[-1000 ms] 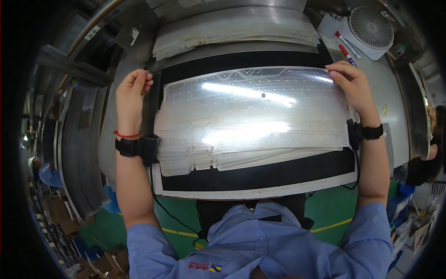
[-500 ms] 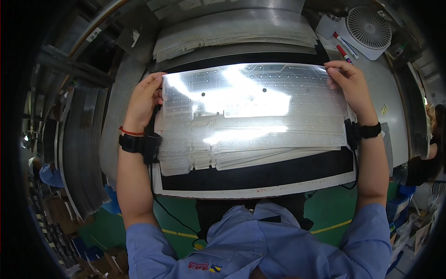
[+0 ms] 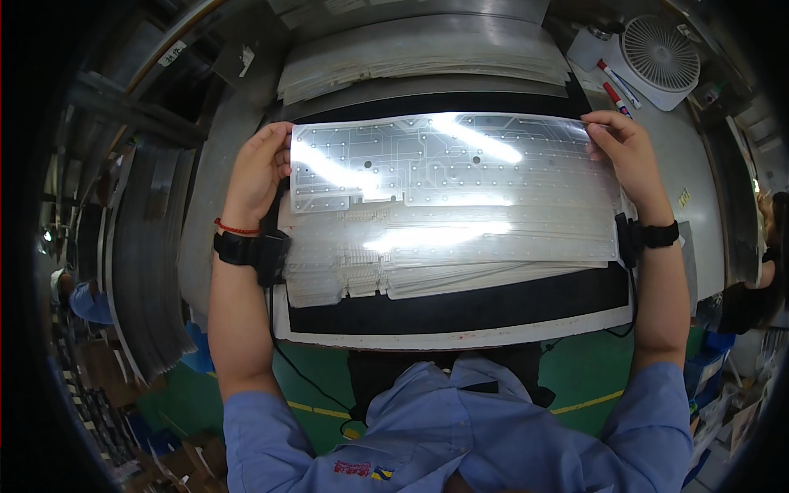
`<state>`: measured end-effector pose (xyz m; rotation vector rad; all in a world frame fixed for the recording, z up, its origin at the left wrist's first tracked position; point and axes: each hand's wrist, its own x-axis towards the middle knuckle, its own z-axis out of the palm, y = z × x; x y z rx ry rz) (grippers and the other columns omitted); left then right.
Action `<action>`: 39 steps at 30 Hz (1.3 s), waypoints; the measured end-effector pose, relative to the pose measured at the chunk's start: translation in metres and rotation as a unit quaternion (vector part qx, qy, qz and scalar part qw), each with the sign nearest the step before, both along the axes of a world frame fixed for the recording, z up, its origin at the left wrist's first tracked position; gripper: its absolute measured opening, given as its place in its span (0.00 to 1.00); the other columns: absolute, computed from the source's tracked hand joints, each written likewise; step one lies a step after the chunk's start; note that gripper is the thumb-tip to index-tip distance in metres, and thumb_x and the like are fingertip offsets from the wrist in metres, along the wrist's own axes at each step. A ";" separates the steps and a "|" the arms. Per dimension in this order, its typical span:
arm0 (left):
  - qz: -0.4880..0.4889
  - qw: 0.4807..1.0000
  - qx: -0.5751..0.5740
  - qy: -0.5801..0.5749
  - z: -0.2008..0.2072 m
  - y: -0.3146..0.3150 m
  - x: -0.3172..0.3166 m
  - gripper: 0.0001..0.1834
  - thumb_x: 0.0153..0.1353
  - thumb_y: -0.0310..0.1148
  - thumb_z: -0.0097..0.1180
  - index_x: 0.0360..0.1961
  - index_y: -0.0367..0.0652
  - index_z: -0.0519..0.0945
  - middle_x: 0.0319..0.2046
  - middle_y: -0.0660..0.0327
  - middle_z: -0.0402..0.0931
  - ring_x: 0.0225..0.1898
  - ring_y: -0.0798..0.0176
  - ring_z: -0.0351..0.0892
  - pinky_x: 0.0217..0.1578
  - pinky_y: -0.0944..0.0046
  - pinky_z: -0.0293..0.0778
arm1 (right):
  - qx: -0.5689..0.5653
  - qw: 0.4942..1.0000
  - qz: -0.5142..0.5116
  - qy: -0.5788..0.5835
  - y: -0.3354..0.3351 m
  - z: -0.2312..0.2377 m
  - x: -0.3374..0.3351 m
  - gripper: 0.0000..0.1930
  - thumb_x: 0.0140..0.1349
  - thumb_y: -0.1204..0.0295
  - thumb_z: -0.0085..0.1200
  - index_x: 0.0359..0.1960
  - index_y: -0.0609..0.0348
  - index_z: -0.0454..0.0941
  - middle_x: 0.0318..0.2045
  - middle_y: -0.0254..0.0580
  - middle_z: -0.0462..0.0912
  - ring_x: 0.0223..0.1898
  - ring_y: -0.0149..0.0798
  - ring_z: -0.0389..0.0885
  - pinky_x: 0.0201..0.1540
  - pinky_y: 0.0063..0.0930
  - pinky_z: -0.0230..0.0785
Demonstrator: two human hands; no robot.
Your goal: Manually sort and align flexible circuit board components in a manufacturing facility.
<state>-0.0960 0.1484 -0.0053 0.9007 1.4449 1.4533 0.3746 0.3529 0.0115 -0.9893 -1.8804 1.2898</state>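
Observation:
A clear plastic sheet printed with fine circuit lines and dots (image 3: 444, 168) spans the space between my hands. My left hand (image 3: 261, 168) pinches its upper left corner. At the upper right corner my right hand (image 3: 620, 148) grips it between thumb and fingers. Below the sheet lies a fanned stack of similar clear sheets (image 3: 325, 283), mostly covered by it, on a black mat (image 3: 509, 294). Bright glare streaks hide part of the print. Each wrist wears a black strap with a small black box.
Another stack of sheets (image 3: 427, 53) lies at the back of the table. A white fan (image 3: 660, 53) and several markers (image 3: 615, 97) are at the back right. Tall sheet stacks (image 3: 148, 255) stand at the left. Black cables hang from my wrists near the table's front edge.
The held sheet has tilted, so its glare patches have narrowed and more printed lines show. Both hands keep their hold on the corners.

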 end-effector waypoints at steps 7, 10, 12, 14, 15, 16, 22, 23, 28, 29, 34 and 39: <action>-0.084 0.994 -0.050 0.045 0.003 -0.003 0.000 0.11 0.73 0.37 0.50 0.44 0.42 0.80 0.34 0.68 0.80 0.32 0.77 0.75 0.32 0.75 0.69 | -0.010 0.999 -0.034 -0.009 -0.002 0.004 -0.001 0.10 0.69 0.70 0.54 0.48 0.59 0.81 0.30 0.28 0.79 0.31 0.21 0.75 0.34 0.16 0.69; -0.035 0.997 -0.025 0.057 -0.002 -0.001 0.003 0.11 0.72 0.35 0.50 0.45 0.40 0.79 0.34 0.67 0.80 0.33 0.77 0.75 0.34 0.76 0.70 | -0.015 0.999 -0.037 -0.004 -0.004 0.005 -0.002 0.11 0.71 0.68 0.52 0.50 0.57 0.80 0.32 0.28 0.79 0.31 0.20 0.76 0.34 0.16 0.69; -0.032 0.998 -0.012 0.046 -0.002 0.000 -0.003 0.11 0.73 0.34 0.50 0.47 0.40 0.78 0.34 0.67 0.79 0.33 0.77 0.75 0.35 0.77 0.71 | -0.043 0.997 -0.035 0.049 0.006 -0.006 0.003 0.13 0.72 0.67 0.50 0.53 0.57 0.78 0.34 0.29 0.80 0.31 0.21 0.76 0.33 0.16 0.69; -0.024 0.998 -0.011 0.051 -0.004 0.000 -0.012 0.10 0.73 0.34 0.50 0.48 0.40 0.77 0.34 0.66 0.80 0.32 0.77 0.74 0.35 0.78 0.71 | -0.080 0.994 -0.032 0.073 0.010 -0.005 0.008 0.14 0.72 0.67 0.49 0.55 0.57 0.76 0.35 0.31 0.80 0.31 0.22 0.77 0.33 0.17 0.70; -0.002 0.999 -0.011 0.045 -0.002 -0.001 -0.007 0.10 0.73 0.34 0.50 0.47 0.41 0.77 0.35 0.66 0.80 0.30 0.79 0.72 0.33 0.78 0.69 | -0.106 0.991 -0.031 0.071 0.010 -0.003 0.007 0.15 0.73 0.67 0.48 0.57 0.57 0.75 0.36 0.31 0.80 0.32 0.22 0.77 0.33 0.17 0.70; -0.003 0.999 -0.009 0.047 -0.001 0.000 -0.006 0.09 0.73 0.34 0.50 0.46 0.41 0.77 0.34 0.67 0.79 0.29 0.79 0.71 0.32 0.78 0.68 | -0.131 0.989 -0.029 0.070 0.009 -0.001 0.005 0.16 0.73 0.67 0.48 0.58 0.57 0.74 0.36 0.32 0.81 0.32 0.23 0.77 0.33 0.17 0.70; 0.001 0.998 0.001 0.057 -0.006 0.001 -0.011 0.09 0.73 0.35 0.50 0.45 0.42 0.77 0.35 0.65 0.80 0.26 0.80 0.69 0.29 0.78 0.66 | -0.086 0.995 -0.019 0.048 0.004 -0.001 0.004 0.17 0.65 0.75 0.52 0.56 0.61 0.74 0.34 0.33 0.82 0.29 0.25 0.78 0.32 0.17 0.70; 0.002 0.998 0.005 0.057 -0.008 0.001 -0.012 0.09 0.73 0.35 0.50 0.46 0.42 0.77 0.35 0.65 0.80 0.26 0.80 0.68 0.29 0.79 0.66 | -0.078 0.996 -0.010 0.052 0.004 -0.001 0.004 0.17 0.64 0.76 0.53 0.55 0.62 0.75 0.33 0.34 0.82 0.29 0.25 0.78 0.32 0.17 0.70; -0.004 0.998 0.024 0.053 -0.012 0.002 -0.017 0.09 0.73 0.35 0.50 0.46 0.42 0.76 0.34 0.65 0.80 0.25 0.80 0.68 0.27 0.79 0.65 | -0.080 0.995 0.002 0.055 0.003 0.002 0.003 0.12 0.61 0.80 0.54 0.47 0.65 0.77 0.30 0.36 0.82 0.28 0.25 0.78 0.31 0.18 0.70; -0.006 0.998 0.028 0.050 -0.013 0.003 -0.017 0.09 0.73 0.35 0.50 0.46 0.42 0.76 0.34 0.65 0.80 0.24 0.80 0.68 0.27 0.79 0.65 | -0.079 0.995 0.006 0.061 0.004 0.002 0.004 0.11 0.61 0.80 0.54 0.46 0.65 0.77 0.30 0.36 0.82 0.28 0.25 0.78 0.31 0.18 0.70; -0.006 0.998 0.034 0.054 -0.012 0.002 -0.016 0.09 0.73 0.35 0.50 0.46 0.42 0.76 0.34 0.65 0.80 0.24 0.80 0.68 0.26 0.79 0.66 | -0.074 0.995 -0.004 0.060 0.004 0.000 0.005 0.11 0.59 0.81 0.54 0.45 0.67 0.77 0.31 0.38 0.83 0.29 0.25 0.79 0.31 0.18 0.70; -0.001 0.998 0.034 0.053 -0.012 0.002 -0.017 0.09 0.73 0.35 0.50 0.46 0.43 0.77 0.34 0.66 0.80 0.24 0.81 0.68 0.26 0.79 0.66 | -0.074 0.995 -0.018 0.069 0.002 0.001 0.003 0.14 0.59 0.81 0.55 0.47 0.69 0.76 0.31 0.38 0.83 0.28 0.25 0.79 0.32 0.18 0.71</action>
